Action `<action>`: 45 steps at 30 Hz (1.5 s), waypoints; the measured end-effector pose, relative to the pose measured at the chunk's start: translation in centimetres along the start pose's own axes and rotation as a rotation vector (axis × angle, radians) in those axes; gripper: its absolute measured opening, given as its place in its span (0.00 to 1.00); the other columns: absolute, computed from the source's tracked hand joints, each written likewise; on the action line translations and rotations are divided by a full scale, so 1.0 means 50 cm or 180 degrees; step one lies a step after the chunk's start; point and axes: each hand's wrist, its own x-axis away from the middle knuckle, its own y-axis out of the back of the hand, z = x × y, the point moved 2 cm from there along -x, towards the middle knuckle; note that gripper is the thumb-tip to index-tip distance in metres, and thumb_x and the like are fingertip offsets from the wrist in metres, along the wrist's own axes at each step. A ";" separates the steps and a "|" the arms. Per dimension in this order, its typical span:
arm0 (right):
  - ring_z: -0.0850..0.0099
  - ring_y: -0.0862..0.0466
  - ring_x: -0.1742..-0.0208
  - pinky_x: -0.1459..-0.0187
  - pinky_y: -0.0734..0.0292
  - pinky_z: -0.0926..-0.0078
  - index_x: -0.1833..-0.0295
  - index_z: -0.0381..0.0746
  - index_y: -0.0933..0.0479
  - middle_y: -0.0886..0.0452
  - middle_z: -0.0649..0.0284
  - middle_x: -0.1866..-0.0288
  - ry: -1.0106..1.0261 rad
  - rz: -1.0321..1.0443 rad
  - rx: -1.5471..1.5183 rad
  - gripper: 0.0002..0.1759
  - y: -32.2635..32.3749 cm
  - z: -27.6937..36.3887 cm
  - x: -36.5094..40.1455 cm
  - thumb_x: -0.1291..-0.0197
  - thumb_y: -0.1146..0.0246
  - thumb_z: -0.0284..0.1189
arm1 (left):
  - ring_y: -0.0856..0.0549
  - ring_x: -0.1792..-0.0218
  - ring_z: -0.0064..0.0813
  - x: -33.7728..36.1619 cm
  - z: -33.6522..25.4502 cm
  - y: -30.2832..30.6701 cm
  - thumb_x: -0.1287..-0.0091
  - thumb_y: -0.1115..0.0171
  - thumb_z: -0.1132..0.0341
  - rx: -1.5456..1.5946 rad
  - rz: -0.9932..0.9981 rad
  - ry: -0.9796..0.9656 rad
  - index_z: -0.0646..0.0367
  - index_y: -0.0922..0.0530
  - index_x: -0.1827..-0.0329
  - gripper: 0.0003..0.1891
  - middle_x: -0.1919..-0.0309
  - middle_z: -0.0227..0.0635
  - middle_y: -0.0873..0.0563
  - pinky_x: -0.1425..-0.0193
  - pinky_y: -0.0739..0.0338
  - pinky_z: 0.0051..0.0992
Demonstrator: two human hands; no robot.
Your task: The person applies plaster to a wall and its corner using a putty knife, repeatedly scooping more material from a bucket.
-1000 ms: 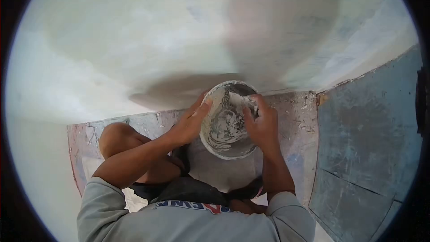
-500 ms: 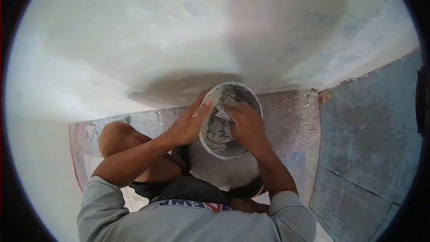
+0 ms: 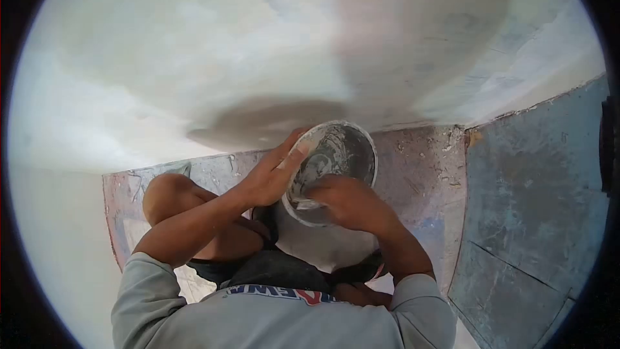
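A round bucket (image 3: 374, 160), its inner wall smeared with wet grey-white putty (image 3: 330, 154), is tilted towards me below the wall. My left hand (image 3: 272, 176) grips it by the left side, thumb over the rim and fingers behind. Inside the lower part of the bucket is my right hand (image 3: 352, 201), fingers curled and pointing left against the putty. Whatever those fingers hold is hidden under the hand; only a pale smear shows beside them.
A pale, patchily coated wall (image 3: 245, 39) rises directly ahead. The stained, putty-spattered floor strip (image 3: 416, 174) runs along its foot. To the right lies a scuffed blue-grey panel (image 3: 523, 200). My bent knee (image 3: 169, 197) is at the left.
My right hand has moved down and towards me inside the bucket, uncovering the putty on its far wall. The left hand keeps its hold on the rim.
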 end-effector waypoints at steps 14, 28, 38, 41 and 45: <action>0.52 0.21 0.44 0.47 0.23 0.55 0.42 0.38 0.21 0.16 0.52 0.53 -0.0488 -0.1315 0.0794 0.25 0.030 -0.060 0.020 0.50 0.40 0.19 | 0.32 0.28 0.33 0.027 -0.028 -0.025 0.18 0.59 0.49 -0.0154 -0.0341 0.0501 0.59 0.42 0.21 0.30 0.30 0.44 0.28 0.25 0.41 0.31; 0.53 0.20 0.45 0.43 0.24 0.56 0.46 0.36 0.20 0.16 0.50 0.52 0.0548 -0.0663 0.0454 0.20 0.020 -0.027 -0.009 0.47 0.39 0.24 | 0.35 0.27 0.33 0.015 0.007 0.008 0.19 0.57 0.47 0.0063 -0.0244 0.0509 0.59 0.43 0.20 0.33 0.27 0.43 0.31 0.23 0.43 0.31; 0.51 0.18 0.46 0.46 0.21 0.55 0.53 0.38 0.19 0.17 0.50 0.55 0.0690 0.0110 0.0273 0.13 -0.008 0.016 -0.008 0.45 0.38 0.24 | 0.29 0.31 0.32 0.015 -0.023 0.012 0.18 0.59 0.49 0.0253 0.0088 0.0333 0.60 0.41 0.21 0.30 0.31 0.42 0.27 0.26 0.37 0.32; 0.51 0.17 0.47 0.47 0.21 0.55 0.53 0.37 0.19 0.16 0.49 0.56 0.0305 0.0573 0.0094 0.15 0.016 0.013 -0.033 0.48 0.37 0.24 | 0.30 0.31 0.31 0.007 -0.018 0.024 0.18 0.58 0.51 0.0021 0.0174 0.0349 0.60 0.40 0.22 0.29 0.32 0.42 0.26 0.26 0.38 0.31; 0.50 0.16 0.51 0.50 0.20 0.60 0.49 0.38 0.18 0.14 0.52 0.55 0.0387 0.0736 -0.0844 0.17 0.062 -0.035 -0.042 0.47 0.33 0.23 | 0.29 0.32 0.30 -0.006 -0.047 0.043 0.18 0.56 0.51 0.0071 0.0185 0.0526 0.60 0.37 0.23 0.28 0.33 0.41 0.25 0.26 0.39 0.29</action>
